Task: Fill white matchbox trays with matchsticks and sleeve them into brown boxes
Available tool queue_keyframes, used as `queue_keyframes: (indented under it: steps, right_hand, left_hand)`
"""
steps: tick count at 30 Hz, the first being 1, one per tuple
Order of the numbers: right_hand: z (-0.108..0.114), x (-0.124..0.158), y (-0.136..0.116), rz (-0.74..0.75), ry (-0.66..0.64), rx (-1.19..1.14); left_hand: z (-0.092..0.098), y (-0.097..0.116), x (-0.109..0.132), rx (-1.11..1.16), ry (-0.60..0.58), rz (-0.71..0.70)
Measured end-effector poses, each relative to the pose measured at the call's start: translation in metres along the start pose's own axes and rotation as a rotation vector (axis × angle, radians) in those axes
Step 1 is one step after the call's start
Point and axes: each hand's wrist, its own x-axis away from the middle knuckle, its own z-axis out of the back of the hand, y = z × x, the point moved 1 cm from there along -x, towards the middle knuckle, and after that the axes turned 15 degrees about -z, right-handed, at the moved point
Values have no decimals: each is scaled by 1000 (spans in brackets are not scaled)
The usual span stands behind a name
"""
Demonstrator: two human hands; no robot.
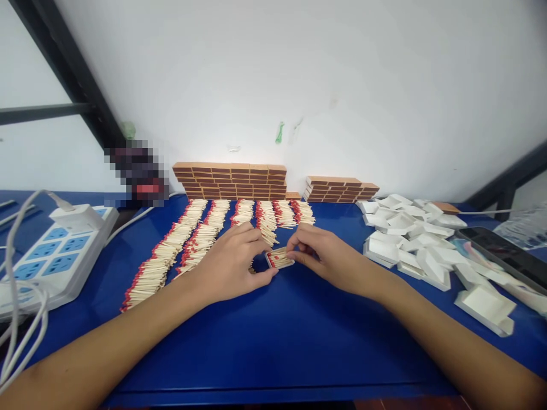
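A small white matchbox tray (280, 265) lies between my hands with red-headed matches (280, 256) inside, heads toward the left. My left hand (235, 256) grips the tray at its left end, thumb at the near side and fingers at the far side. At the right end, the thumb and fingertips of my right hand (318, 253) pinch together on the matchstick ends. How many sticks they hold is hidden. Just beyond my hands stretch several rows of loose matches (164, 253), partly covered by my left hand and forearm.
Brown-sided matchboxes (231, 181) form a stack against the wall, with a lower stack (342, 189) to its right. Empty white trays (401, 222) are heaped at right beside a dark phone (504, 256). A power strip (55, 256) with white cables occupies the left of the blue table (273, 341).
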Motion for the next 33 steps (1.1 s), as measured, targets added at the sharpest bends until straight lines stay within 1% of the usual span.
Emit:
queue_keyframes:
  steps: [3, 5, 7, 10, 12, 14, 16, 19, 25, 29, 33]
  right_hand:
    - [-2, 0, -1, -23, -43, -51]
    - [0, -3, 5, -36, -29, -72]
    - [5, -9, 16, -53, 58, -56]
    - [13, -19, 43, -96, 254, 37]
    - [17, -24, 60, -127, 313, 102]
    - [18, -27, 72, -150, 307, 136]
    - [17, -29, 78, -154, 282, 144]
    - [16, -31, 79, -141, 265, 141]
    - [18, -33, 83, -176, 315, 167]
    - [20, -33, 87, -212, 276, 157]
    - [21, -32, 85, -219, 253, 142]
  left_hand:
    - [-1, 0, 1, -5, 8, -19]
    - [-1, 0, 1, -4, 15, -32]
    - [-2, 0, 2, 0, 26, -39]
    - [-2, 0, 2, 11, 22, -32]
    - [-3, 0, 2, 17, 17, -28]
    - [-3, 0, 2, 17, 23, -34]
    - [-3, -1, 2, 11, 30, -42]
    - [-2, -1, 2, 7, 34, -50]
    - [-2, 0, 3, 3, 34, -57]
    - [-2, 0, 3, 0, 24, -60]
    - [-2, 0, 2, -2, 30, -58]
